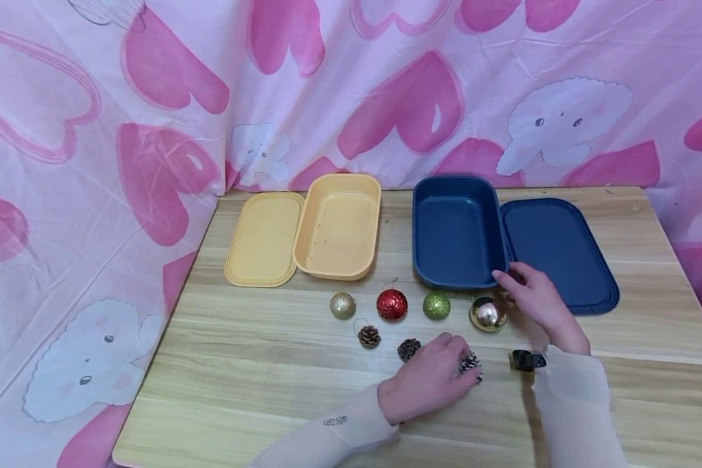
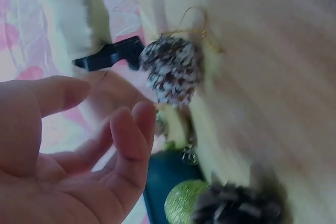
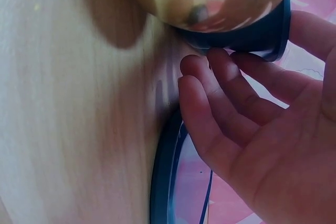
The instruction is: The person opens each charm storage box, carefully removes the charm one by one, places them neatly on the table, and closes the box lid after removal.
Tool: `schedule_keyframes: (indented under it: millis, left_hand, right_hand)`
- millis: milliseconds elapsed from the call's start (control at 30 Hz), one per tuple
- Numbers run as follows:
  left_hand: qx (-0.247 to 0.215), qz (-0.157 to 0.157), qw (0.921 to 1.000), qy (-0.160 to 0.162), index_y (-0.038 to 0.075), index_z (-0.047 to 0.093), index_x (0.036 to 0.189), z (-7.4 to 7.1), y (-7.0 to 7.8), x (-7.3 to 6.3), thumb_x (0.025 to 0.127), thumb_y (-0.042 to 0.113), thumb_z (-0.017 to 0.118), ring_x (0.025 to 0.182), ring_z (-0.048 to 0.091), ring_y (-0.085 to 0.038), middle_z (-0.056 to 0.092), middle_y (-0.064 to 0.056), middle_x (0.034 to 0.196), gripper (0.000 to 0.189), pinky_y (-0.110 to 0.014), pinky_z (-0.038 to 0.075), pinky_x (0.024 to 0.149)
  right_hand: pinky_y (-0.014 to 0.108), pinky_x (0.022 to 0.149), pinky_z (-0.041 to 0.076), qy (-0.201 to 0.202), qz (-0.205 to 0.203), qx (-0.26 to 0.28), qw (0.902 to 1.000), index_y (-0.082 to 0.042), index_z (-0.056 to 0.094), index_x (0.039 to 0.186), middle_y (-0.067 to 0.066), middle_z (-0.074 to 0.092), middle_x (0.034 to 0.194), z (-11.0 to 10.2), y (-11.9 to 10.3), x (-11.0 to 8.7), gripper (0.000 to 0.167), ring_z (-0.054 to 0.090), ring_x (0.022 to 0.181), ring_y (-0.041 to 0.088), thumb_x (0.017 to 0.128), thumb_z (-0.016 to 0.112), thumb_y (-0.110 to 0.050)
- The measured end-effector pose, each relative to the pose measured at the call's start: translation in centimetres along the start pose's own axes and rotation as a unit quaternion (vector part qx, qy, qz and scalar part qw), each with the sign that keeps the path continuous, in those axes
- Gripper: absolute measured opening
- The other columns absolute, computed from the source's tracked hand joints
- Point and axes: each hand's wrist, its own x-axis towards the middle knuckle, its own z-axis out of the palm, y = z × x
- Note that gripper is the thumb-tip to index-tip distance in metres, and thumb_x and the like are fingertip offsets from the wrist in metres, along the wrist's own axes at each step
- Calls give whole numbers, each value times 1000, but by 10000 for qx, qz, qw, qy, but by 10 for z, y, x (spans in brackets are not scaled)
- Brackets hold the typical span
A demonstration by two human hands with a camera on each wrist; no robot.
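Observation:
My left hand (image 1: 429, 377) hovers by a white-tipped pine cone (image 1: 470, 365). The left wrist view shows its fingers loosely bent, apart from this cone (image 2: 172, 69) and its gold loop. A darker pine cone (image 1: 409, 350) lies just beyond that hand, and another pine cone (image 1: 369, 336) sits farther left. Beside a shiny gold ball ornament (image 1: 488, 314), my right hand (image 1: 538, 305) is at the near right corner of the blue box (image 1: 459, 237). In the right wrist view its relaxed fingers (image 3: 197, 100) hold nothing; whether they touch the box is unclear.
Left of the gold ball lie a green glitter ball (image 1: 436, 305), a red ball (image 1: 392, 305) and a pale gold glitter ball (image 1: 342, 305). Behind stand a yellow box (image 1: 342, 224) and its yellow lid (image 1: 266, 239). A blue lid (image 1: 558, 253) lies right of the blue box.

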Motion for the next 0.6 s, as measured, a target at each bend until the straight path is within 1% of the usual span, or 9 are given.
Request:
schedule_keyframes:
  millis: [100, 167, 200, 267, 367, 433, 500, 600]
  left_hand:
    - [124, 243, 9995, 131, 15, 64, 105, -9, -3, 0, 96, 35, 56, 85, 55, 0, 63, 7, 98, 23, -7, 43, 71]
    - [140, 311, 9991, 234, 15, 65, 107, -16, -8, 0, 96, 34, 56, 92, 58, -2, 65, 5, 103, 23, -9, 46, 78]
    - [133, 284, 9992, 266, 15, 65, 108, -20, -10, 0, 96, 33, 56, 95, 59, -4, 65, 5, 105, 24, -10, 47, 82]
    - [34, 153, 9994, 321, 15, 64, 110, -30, -15, 0, 97, 33, 55, 101, 59, -7, 65, 4, 109, 25, -14, 48, 88]
    - [-172, -147, 9984, 510, 14, 64, 111, -45, -27, -3, 97, 32, 55, 105, 57, -9, 64, 3, 111, 24, -20, 49, 92]
    - [-277, -342, 9959, 790, 12, 65, 109, -56, -39, -5, 97, 30, 56, 102, 56, -11, 63, 1, 109, 23, -22, 50, 89]
    - [-289, -512, 9917, 1147, 11, 66, 106, -65, -53, -7, 96, 27, 56, 99, 56, -12, 63, 0, 106, 21, -24, 50, 86]
    - [-122, -704, 9834, 1667, 8, 66, 104, -80, -76, -11, 95, 25, 58, 97, 56, -17, 64, -4, 104, 21, -29, 51, 84]
  right_hand:
    - [39, 80, 51, 9, 12, 2, 10000, 5, 42, 135, 28, 56, 121, 0, 0, 0, 68, 63, 98, 35, 100, 38, -52]
    - [39, 81, 51, 13, 23, -7, 10000, 5, 41, 136, 29, 56, 122, 0, 0, 0, 69, 62, 99, 35, 100, 38, -53]
    - [40, 81, 51, 13, 28, -7, 10000, 6, 40, 137, 29, 56, 123, 0, 0, -1, 69, 62, 99, 36, 100, 38, -53]
    - [41, 81, 50, 20, 19, -31, 10000, 6, 39, 138, 30, 55, 123, 1, -1, -1, 70, 62, 99, 36, 100, 38, -52]
    - [42, 82, 50, 23, 7, -34, 10000, 7, 37, 140, 31, 54, 125, 1, -1, -1, 71, 62, 99, 36, 100, 38, -52]
    - [42, 82, 50, 35, -5, -41, 10000, 8, 37, 140, 31, 54, 124, 1, -2, -2, 71, 62, 99, 36, 100, 38, -51]
    - [40, 81, 50, 58, -12, -64, 10000, 8, 38, 140, 31, 55, 123, 1, -2, -2, 71, 62, 98, 36, 100, 38, -51]
    - [41, 80, 49, 127, -35, -126, 9998, 8, 39, 139, 30, 57, 120, 1, -2, -2, 70, 62, 97, 36, 100, 38, -51]
